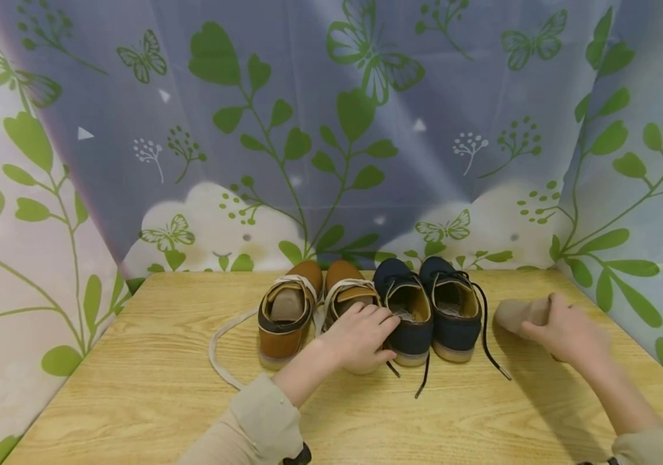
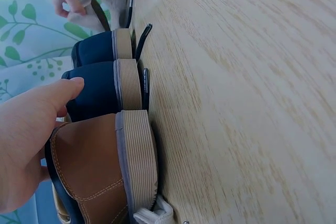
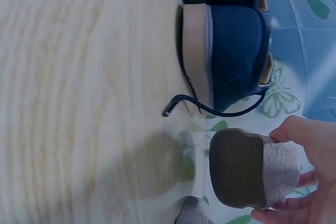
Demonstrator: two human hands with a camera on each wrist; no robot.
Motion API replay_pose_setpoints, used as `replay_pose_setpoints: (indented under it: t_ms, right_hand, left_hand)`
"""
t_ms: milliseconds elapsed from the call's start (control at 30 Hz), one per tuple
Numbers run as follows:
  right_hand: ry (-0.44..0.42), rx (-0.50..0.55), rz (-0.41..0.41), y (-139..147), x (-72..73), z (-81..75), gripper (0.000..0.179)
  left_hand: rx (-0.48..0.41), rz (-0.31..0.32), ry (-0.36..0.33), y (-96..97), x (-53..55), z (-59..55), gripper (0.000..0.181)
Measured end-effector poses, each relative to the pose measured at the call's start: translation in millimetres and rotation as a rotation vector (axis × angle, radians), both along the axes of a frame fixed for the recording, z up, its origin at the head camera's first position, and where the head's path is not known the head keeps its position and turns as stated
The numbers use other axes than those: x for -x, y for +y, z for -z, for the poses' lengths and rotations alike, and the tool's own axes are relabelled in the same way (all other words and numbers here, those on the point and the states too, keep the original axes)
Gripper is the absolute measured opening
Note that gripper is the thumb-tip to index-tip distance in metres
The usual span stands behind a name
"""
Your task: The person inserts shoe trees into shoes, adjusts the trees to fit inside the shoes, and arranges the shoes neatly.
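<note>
My right hand [image 1: 575, 332] holds a grey-beige moulded shoe insert [image 3: 281, 169] between thumb and fingers, just above the table at the right. A second similar insert [image 3: 192, 211] lies close below it. My left hand [image 1: 360, 336] rests over the heel of the right brown shoe [image 2: 92, 163], its fingers reaching to the left navy shoe [image 1: 409, 342]. In the left wrist view, its thumb lies against the navy heel; other fingers are partly hidden. Inside the left brown shoe [image 1: 270, 342] sits a grey-beige insert [image 1: 287, 303]. The right navy shoe [image 1: 456, 332] stands beside its mate.
The shoes stand in a row at the back of a wood-grain table [image 1: 151, 387], heels toward me. A white lace [image 1: 215, 345] trails left, and dark laces [image 1: 490, 349] trail over the table. A leaf-patterned curtain [image 1: 308, 129] hangs behind and at the sides.
</note>
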State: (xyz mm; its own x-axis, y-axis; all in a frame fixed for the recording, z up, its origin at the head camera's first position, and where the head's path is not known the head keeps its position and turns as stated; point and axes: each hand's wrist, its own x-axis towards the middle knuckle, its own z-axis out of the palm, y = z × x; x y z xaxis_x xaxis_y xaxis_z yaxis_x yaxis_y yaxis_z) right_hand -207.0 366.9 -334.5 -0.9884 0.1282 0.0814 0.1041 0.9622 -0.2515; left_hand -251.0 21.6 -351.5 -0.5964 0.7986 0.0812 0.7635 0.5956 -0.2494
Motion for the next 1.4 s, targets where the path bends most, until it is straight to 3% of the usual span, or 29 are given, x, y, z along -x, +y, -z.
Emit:
replay_pose_setpoints:
  t_ms: [300,567,833,933,1133,1400]
  right_hand:
    - [0.033,-0.008,0.008,4,-5.2,-15.5,0.088]
    - [0.055,0.035,0.003,5,-11.9,-32.8,0.091]
    - [0.07,0.029,0.097,0,-19.3,-50.1,0.093]
    - [0.101,0.029,0.097,-5,-21.0,-53.2,0.091]
    - [0.13,0.036,0.057,-15,-21.3,-59.1,0.09]
    - [0.119,0.08,-0.078,-29,-22.4,-62.6,0.091]
  left_hand:
    - [-0.009,0.018,0.025,-1.8,-0.2,-0.4,0.064]
    - [-0.022,0.056,0.098,-3.3,0.5,5.2,0.065]
    - [-0.044,0.086,0.157,-3.4,1.6,8.7,0.064]
    - [-0.044,0.091,0.166,-3.0,2.5,9.2,0.064]
    - [-0.054,0.104,0.176,-2.4,2.9,10.0,0.063]
    - [-0.036,0.105,0.196,-2.3,3.2,11.8,0.063]
